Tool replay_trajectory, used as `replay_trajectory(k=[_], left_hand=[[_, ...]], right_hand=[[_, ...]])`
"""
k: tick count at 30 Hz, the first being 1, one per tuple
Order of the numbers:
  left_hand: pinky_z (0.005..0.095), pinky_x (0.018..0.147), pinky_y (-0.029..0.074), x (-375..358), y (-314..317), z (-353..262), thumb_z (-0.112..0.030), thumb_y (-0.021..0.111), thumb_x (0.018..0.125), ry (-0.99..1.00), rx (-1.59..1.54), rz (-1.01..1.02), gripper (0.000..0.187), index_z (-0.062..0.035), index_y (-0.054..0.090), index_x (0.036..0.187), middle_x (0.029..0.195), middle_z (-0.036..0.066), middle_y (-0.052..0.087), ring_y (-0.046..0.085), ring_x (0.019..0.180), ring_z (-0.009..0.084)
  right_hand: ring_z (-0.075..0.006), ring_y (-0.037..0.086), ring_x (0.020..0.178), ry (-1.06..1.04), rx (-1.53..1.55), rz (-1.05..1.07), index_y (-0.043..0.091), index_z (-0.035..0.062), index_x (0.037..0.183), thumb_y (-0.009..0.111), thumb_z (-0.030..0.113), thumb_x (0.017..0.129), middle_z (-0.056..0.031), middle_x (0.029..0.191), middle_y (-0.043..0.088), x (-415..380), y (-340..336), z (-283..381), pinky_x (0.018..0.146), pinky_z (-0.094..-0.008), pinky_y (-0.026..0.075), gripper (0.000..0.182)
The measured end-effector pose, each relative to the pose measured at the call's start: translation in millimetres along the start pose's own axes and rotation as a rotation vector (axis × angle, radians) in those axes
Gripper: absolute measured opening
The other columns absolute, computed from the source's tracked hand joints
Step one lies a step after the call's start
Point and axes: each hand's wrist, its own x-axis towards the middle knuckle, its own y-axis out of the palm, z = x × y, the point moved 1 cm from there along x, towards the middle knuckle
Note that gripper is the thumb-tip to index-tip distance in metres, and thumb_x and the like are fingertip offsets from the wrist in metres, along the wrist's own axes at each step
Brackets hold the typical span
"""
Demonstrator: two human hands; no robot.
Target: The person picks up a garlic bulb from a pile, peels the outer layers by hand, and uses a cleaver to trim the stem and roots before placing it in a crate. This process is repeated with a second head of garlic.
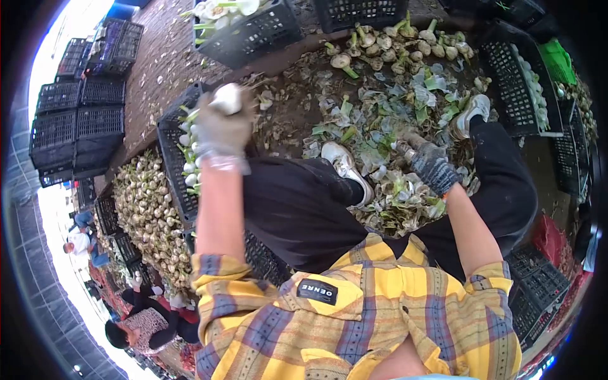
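My left hand (223, 126), in a pale dirty glove, is raised at the edge of a black crate. Its fingers are closed around a white garlic bulb (228, 99); the roots seem to trail off to the right, somewhat blurred. Trimmed garlic with short green stems (189, 158) lies in that crate (171, 136). Between my knees, my right hand (436, 168), wearing a grey knit glove, is closed. Something short protrudes from its fingers, but I cannot make out what it is. Peeled garlic leaves and skins (386, 177) cover the ground beneath it.
Untrimmed garlic (380, 47) is heaped ahead, near a black crate (253, 35). Another crate (513, 82) stands at right, beside a green net bag (557, 61). At left are a large garlic pile (149, 212), stacked crates (79, 126) and a seated person (149, 326).
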Motion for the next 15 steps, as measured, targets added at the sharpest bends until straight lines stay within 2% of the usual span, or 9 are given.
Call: replay_trajectory(k=[1,2,5,6,7,10,12,14,15], left_hand=[[0.033,0.063,0.052,4.3,-33.5,13.6,-0.019,0.063,0.08,0.155,0.457,-0.083,0.026,0.0002,0.055,0.096,0.082,0.01,0.065,0.063,0.07,0.0192],[0.032,0.064,0.051,7.6,-62.4,26.3,-0.016,0.066,0.078,0.169,0.62,-0.155,0.028,0.0015,0.054,0.097,0.083,0.01,0.065,0.063,0.069,0.0179],[0.0351,0.08,0.051,28.5,-113.6,45.5,-0.027,0.05,0.088,-0.361,-0.417,-0.301,0.038,0.0046,0.048,0.11,0.111,0.017,0.057,0.058,0.1,0.0252],[0.0371,0.081,0.051,28.2,-99.3,27.0,-0.026,0.049,0.089,-0.605,-1.092,-0.601,0.04,0.005,0.045,0.113,0.117,0.018,0.053,0.055,0.105,0.0286],[0.0406,0.081,0.051,34.9,-90.9,28.8,-0.027,0.047,0.09,-0.591,-1.054,-0.439,0.043,0.0036,0.037,0.118,0.116,0.02,0.048,0.051,0.105,0.0323],[0.0389,0.079,0.051,53.6,-18.9,34.6,-0.03,0.047,0.09,-0.671,-0.95,-0.29,0.042,0.0019,0.037,0.115,0.103,0.018,0.05,0.052,0.095,0.028],[0.036,0.077,0.05,68.7,32.3,50.4,-0.029,0.05,0.089,-0.573,-0.673,0.087,0.036,-0.0006,0.041,0.11,0.097,0.013,0.05,0.05,0.088,0.0229],[0.0336,0.077,0.048,76.2,97.3,45.6,-0.03,0.056,0.086,-0.656,-0.506,0.124,0.034,-0.0032,0.045,0.106,0.096,0.01,0.051,0.05,0.087,0.0201],[0.0342,0.078,0.046,84.7,125.2,51.9,-0.031,0.058,0.084,-0.673,-0.359,0.148,0.036,-0.0039,0.047,0.105,0.096,0.009,0.052,0.05,0.086,0.0186]], right_hand=[[-0.0318,0.06,0.092,-0.072,-0.015,-0.036,0.059,0.0066,0.109,0.058,0.024,0.083,-0.0176,0.1,0.063,-1.6,1.1,9.3,0.08,-0.0387,0.046,0.031],[-0.0325,0.059,0.093,-0.037,-0.059,-0.002,0.06,0.0061,0.105,0.057,0.024,0.082,-0.0186,0.1,0.062,-2.6,2.9,3.6,0.08,-0.0387,0.046,0.03],[-0.0334,0.057,0.095,-0.068,-0.034,-0.027,0.06,0.0036,0.104,0.056,0.025,0.081,-0.0202,0.099,0.061,-9.1,-8.7,17.6,0.081,-0.0383,0.046,0.031],[-0.0329,0.057,0.096,-0.047,0.044,0.0,0.059,0.0028,0.107,0.056,0.023,0.081,-0.0203,0.101,0.06,-9.7,-9.5,15.7,0.083,-0.0376,0.045,0.033],[-0.0322,0.057,0.096,-0.06,0.043,-0.007,0.059,0.0029,0.108,0.056,0.022,0.081,-0.0197,0.103,0.06,-9.1,-6.7,11.1,0.084,-0.0369,0.045,0.033],[-0.0286,0.058,0.096,-0.054,0.11,0.009,0.058,0.0029,0.11,0.055,0.02,0.083,-0.0179,0.104,0.061,-6.0,-7.1,14.1,0.084,-0.0346,0.045,0.033],[-0.0283,0.057,0.099,0.0,0.24,0.047,0.057,0.0027,0.112,0.056,0.021,0.084,-0.0178,0.107,0.059,-6.3,-8.2,20.2,0.087,-0.0345,0.044,0.033],[-0.0305,0.053,0.107,0.083,0.431,0.103,0.056,0.0024,0.113,0.057,0.024,0.086,-0.0189,0.114,0.057,-6.3,-6.3,21.6,0.092,-0.0359,0.04,0.035],[-0.0218,0.06,0.095,0.038,0.376,0.037,0.057,0.0011,0.111,0.055,0.017,0.085,-0.017,0.102,0.061,-5.2,-4.0,19.9,0.082,-0.03,0.046,0.031]])
